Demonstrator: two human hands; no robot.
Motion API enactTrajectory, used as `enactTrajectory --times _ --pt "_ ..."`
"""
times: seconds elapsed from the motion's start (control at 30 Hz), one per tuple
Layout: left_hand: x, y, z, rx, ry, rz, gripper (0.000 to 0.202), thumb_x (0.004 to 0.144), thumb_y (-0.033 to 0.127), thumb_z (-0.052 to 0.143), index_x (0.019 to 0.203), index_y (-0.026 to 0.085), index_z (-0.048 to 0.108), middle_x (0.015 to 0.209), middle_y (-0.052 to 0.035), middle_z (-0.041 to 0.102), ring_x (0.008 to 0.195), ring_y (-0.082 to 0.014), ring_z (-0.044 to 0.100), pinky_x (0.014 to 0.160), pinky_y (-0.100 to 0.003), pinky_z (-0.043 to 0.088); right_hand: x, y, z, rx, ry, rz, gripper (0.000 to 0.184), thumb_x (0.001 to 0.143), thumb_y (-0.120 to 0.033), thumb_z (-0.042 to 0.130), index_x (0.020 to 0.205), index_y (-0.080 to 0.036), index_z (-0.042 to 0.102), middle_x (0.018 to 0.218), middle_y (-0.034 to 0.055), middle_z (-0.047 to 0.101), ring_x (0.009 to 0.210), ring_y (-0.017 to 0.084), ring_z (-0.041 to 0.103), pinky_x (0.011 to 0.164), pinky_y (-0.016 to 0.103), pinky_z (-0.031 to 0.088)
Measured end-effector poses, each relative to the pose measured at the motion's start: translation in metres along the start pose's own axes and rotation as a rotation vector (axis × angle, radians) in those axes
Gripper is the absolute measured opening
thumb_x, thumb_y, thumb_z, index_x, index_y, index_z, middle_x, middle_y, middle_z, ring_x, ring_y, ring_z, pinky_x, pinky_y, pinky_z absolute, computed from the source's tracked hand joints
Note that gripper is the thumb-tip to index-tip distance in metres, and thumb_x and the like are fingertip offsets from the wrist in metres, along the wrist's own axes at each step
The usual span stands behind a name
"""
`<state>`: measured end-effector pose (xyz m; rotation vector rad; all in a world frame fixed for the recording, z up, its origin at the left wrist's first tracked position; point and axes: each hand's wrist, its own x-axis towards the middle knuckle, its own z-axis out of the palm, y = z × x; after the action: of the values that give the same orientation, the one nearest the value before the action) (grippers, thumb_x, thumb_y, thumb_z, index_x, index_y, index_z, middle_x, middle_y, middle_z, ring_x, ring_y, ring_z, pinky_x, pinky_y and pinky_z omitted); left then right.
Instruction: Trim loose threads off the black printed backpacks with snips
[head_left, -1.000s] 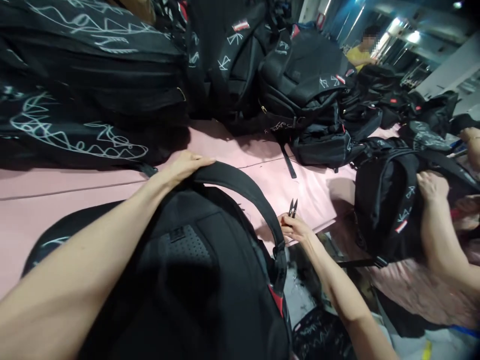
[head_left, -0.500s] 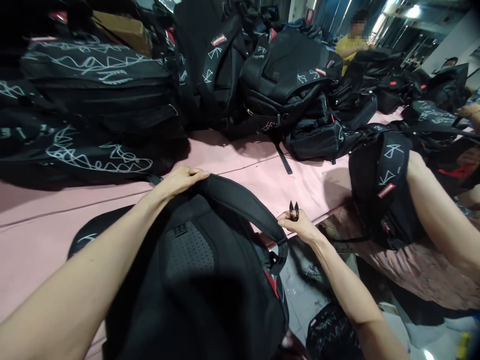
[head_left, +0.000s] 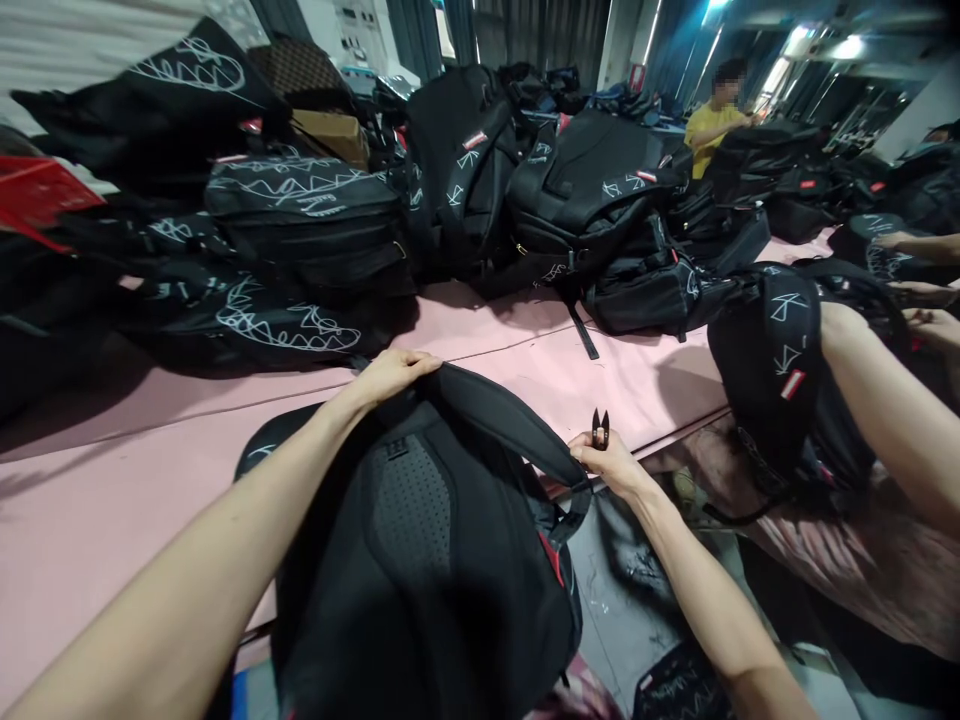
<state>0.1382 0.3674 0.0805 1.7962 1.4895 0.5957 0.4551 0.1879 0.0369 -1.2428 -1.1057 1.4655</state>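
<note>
A black backpack stands in front of me at the table's edge, its padded back panel with perforated mesh facing me. My left hand grips the upper end of its shoulder strap near the top of the bag. The strap's lower end is pinched between the fingers of my right hand, so the strap bows outward. Small dark thread snips also sit in my right hand, their two pointed blades upward and apart. Part of the left fingers is hidden behind the strap.
Black backpacks with white scribble prints are piled along the far side of the pink-covered table. At the right, a co-worker's arm reaches over another backpack. A person in yellow is farther back. Another printed bag lies below.
My view has swung left and up, showing more of the piled bags and a red object at the left. Both hands keep their hold on the strap.
</note>
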Motion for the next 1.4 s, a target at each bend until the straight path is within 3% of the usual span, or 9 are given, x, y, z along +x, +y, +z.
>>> enactTrajectory --times 0.27,0.4,0.47,0.57,0.7,0.87,1.17,1.27,1.4 --pt "-0.007 0.005 0.0 0.234 -0.07 0.172 0.041 0.08 0.05 0.044 0.078 0.018 0.068 0.082 -0.0041 0.069 0.08 -0.0216 0.061 0.073 -0.027 0.045 0.002 0.004 0.003 0.072 0.039 0.037 0.025 0.058 -0.036 0.072 0.061 -0.012 0.063 0.04 -0.007 0.037 0.037 0.004 0.023 0.038 0.02 0.014" --pt "-0.052 0.0 -0.004 0.572 0.222 0.244 0.044 0.082 0.042 0.049 0.118 0.018 0.055 0.122 -0.0119 0.057 0.117 -0.0311 0.045 0.1 -0.047 0.031 0.001 0.009 0.001 0.044 0.043 0.024 0.026 0.058 -0.037 0.074 0.06 -0.013 0.064 0.044 -0.0043 0.045 0.04 0.006 0.034 0.039 0.019 0.024" --pt "-0.098 -0.017 -0.011 0.753 0.425 0.116 0.062 0.077 0.037 0.057 0.133 0.018 0.038 0.136 -0.0172 0.042 0.128 -0.0383 0.03 0.099 -0.061 0.022 -0.001 0.012 0.0 -0.003 0.077 -0.009 0.024 0.058 -0.036 0.074 0.061 -0.013 0.065 0.051 -0.0015 0.054 0.047 0.009 0.044 0.045 0.021 0.034" --pt "-0.177 -0.053 -0.026 0.715 0.427 -0.252 0.066 0.078 0.032 0.056 0.137 0.016 0.031 0.133 -0.0209 0.045 0.122 -0.0402 0.04 0.092 -0.06 0.034 0.002 0.017 -0.005 -0.123 0.131 -0.018 0.024 0.06 -0.037 0.073 0.067 -0.014 0.068 0.065 0.0034 0.064 0.06 0.014 0.056 0.058 0.025 0.046" --pt "-0.237 -0.092 -0.051 -0.036 0.324 -0.61 0.045 0.081 0.043 0.05 0.11 0.009 0.058 0.093 -0.0179 0.068 0.09 -0.0331 0.064 0.078 -0.042 0.05 0.014 0.028 -0.007 -0.305 0.191 0.005 0.031 0.054 -0.042 0.073 0.068 -0.014 0.072 0.075 0.0093 0.07 0.071 0.023 0.064 0.066 0.03 0.052" --pt "-0.201 -0.11 -0.077 -1.037 0.434 -0.581 0.046 0.086 0.044 0.045 0.107 0.005 0.057 0.081 -0.0179 0.07 0.069 -0.0245 0.068 0.062 -0.034 0.056 0.016 0.039 -0.006 -0.463 0.157 0.044 0.031 0.049 -0.044 0.071 0.065 -0.018 0.073 0.078 0.0097 0.072 0.079 0.028 0.066 0.074 0.033 0.054" --pt "-0.142 -0.126 -0.086 -1.164 0.357 -0.532 0.056 0.091 0.049 0.027 0.112 0.005 0.055 0.087 -0.0188 0.069 0.073 -0.0241 0.068 0.065 -0.037 0.056 -0.01 0.03 0.001 -0.46 0.284 0.014 0.032 0.052 -0.044 0.074 0.069 -0.017 0.069 0.078 0.0072 0.068 0.078 0.026 0.063 0.066 0.029 0.051" --pt "-0.137 -0.13 -0.087 -1.15 0.345 -0.546 0.059 0.09 0.051 0.025 0.108 0.004 0.057 0.086 -0.0195 0.068 0.075 -0.0248 0.067 0.066 -0.036 0.056 -0.02 0.017 0.041 -0.312 0.229 -0.169 0.028 0.069 -0.047 0.063 0.071 -0.019 0.067 0.06 0.0035 0.058 0.059 0.018 0.055 0.051 0.026 0.044" --pt "-0.138 -0.132 -0.083 -0.894 0.452 -0.512 0.057 0.09 0.05 0.028 0.107 0.003 0.057 0.09 -0.021 0.067 0.084 -0.0277 0.065 0.071 -0.038 0.053 -0.021 0.01 0.136 -0.382 -0.348 -0.188 0.033 0.086 -0.044 0.045 0.074 -0.02 0.066 0.063 0.0036 0.058 0.063 0.017 0.055 0.06 0.027 0.045"
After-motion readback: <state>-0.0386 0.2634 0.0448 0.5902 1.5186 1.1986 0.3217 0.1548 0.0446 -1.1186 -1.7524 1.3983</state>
